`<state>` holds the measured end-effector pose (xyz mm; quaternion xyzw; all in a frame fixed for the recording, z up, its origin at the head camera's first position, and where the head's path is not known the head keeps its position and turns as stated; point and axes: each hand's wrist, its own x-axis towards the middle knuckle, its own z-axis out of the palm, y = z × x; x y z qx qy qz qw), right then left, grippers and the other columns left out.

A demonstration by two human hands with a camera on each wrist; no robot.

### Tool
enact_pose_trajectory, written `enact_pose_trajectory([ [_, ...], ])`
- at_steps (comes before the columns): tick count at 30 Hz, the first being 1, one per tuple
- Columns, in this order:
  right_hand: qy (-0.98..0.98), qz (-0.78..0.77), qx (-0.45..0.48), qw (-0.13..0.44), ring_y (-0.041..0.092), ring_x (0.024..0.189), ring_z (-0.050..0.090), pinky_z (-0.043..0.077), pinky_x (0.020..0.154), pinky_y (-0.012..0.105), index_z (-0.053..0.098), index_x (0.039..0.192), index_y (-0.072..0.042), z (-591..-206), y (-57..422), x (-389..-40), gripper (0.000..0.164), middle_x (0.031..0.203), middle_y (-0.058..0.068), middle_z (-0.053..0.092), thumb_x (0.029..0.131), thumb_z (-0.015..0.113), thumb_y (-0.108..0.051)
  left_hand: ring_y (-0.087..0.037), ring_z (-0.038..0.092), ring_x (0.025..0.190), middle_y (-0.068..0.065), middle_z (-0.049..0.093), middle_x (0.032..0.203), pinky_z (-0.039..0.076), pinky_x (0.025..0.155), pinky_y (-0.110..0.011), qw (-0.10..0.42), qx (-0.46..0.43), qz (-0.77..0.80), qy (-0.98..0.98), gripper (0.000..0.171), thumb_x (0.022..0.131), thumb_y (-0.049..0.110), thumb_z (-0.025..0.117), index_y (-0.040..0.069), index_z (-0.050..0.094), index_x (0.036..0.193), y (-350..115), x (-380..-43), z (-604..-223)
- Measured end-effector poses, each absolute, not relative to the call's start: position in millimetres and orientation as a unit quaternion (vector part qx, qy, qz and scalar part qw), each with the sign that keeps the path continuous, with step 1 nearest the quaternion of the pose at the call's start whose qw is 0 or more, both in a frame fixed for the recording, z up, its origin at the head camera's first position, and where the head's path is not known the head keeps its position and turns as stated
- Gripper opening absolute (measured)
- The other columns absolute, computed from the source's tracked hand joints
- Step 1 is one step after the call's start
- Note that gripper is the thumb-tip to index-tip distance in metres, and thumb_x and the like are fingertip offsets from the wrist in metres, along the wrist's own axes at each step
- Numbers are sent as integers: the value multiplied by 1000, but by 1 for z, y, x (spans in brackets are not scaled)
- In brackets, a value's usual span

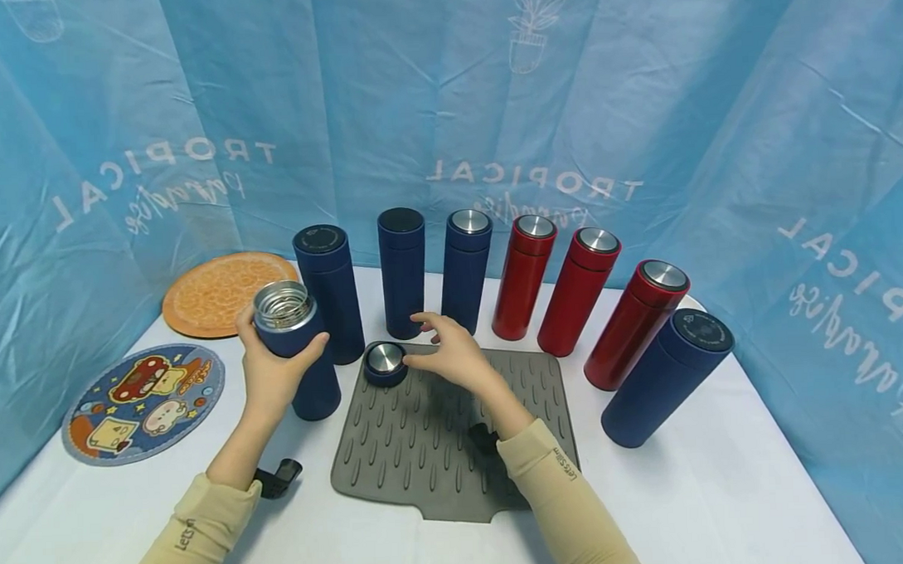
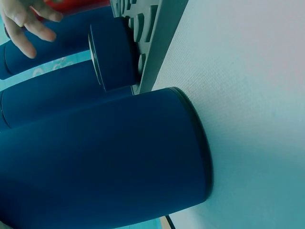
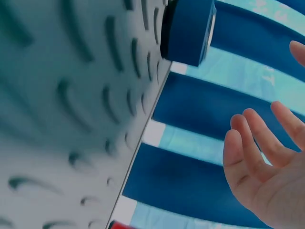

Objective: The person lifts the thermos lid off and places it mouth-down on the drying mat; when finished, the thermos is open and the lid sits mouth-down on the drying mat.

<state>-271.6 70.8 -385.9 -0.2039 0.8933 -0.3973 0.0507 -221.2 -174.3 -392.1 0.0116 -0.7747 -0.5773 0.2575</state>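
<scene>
My left hand (image 1: 268,363) grips an uncapped dark blue thermos flask (image 1: 315,390) near its top, thumb on one side and fingers round the other. Its bare steel mouth faces up, and in the left wrist view its base stands right at the white tabletop. The flask's lid (image 1: 385,364), blue with a silver top, rests on the grey ridged mat (image 1: 442,448) at its far left corner. Over the mat, just right of the lid, my right hand (image 1: 454,352) is held with its fingers spread and relaxed. Nothing is between those fingers in the right wrist view (image 3: 267,176).
Behind the mat stand capped flasks in an arc: blue ones (image 1: 402,275) at left, red ones (image 1: 524,279) toward the right, then a blue one (image 1: 660,383). A round orange mat (image 1: 220,294) and a cartoon mat (image 1: 144,402) lie at left. A blue curtain (image 1: 430,108) hangs behind.
</scene>
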Motion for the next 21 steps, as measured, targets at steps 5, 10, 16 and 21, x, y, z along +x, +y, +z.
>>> enact_pose_trajectory([
  [5,886,-422,-188,33,27,110,52,46,84,43,45,136,-20,-383,90,-269,64,126,8,53,79,72,-32,-36,43,120,-16,38,137,36,93,-56,256,11,-577,-775,85,75,16,75,21,18,138,-174,-222,-391],
  [10,881,-443,-168,22,28,111,52,48,82,43,46,135,-19,-385,107,-268,64,125,8,54,79,72,-32,-36,42,121,-15,38,137,36,94,-55,257,12,-574,-778,85,75,15,75,22,18,138,-175,-222,-391],
  [16,870,-470,-147,14,34,110,52,49,80,44,46,135,-14,-389,126,-267,62,123,16,55,80,71,-28,-35,41,121,-13,37,138,35,95,-55,252,8,-576,-777,86,75,14,74,24,17,138,-175,-221,-390],
  [21,870,-478,-122,1,30,107,54,49,80,43,47,134,-15,-391,140,-265,60,119,13,57,80,70,-27,-35,42,121,-14,37,138,35,94,-55,255,8,-575,-777,86,75,14,74,24,17,138,-175,-220,-391],
])
